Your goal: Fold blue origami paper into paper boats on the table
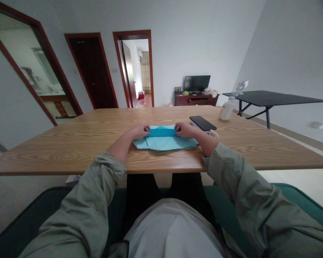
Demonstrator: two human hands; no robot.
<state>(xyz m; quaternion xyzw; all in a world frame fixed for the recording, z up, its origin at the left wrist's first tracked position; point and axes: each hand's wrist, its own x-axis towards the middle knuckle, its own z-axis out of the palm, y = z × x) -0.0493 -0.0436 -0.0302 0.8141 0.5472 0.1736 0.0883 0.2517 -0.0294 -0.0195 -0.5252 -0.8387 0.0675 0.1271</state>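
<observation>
A sheet of light blue paper (164,142) lies folded flat on the wooden table (244,143), close to its front edge. Along its top runs a darker blue folded strip (161,132). My left hand (138,132) grips the strip's left end, and my right hand (184,130) grips its right end. My fingertips rest on the fold, and the paper under my palms is hidden. A black smartphone (203,123) lies on a white power bank (197,126) just beyond my right hand.
A white plastic bottle (227,109) stands at the table's far right. A white cable (214,133) curves from the power bank. Beyond the table are a black side table (269,98), a television (197,83) on a dark red cabinet (196,100), and doorways.
</observation>
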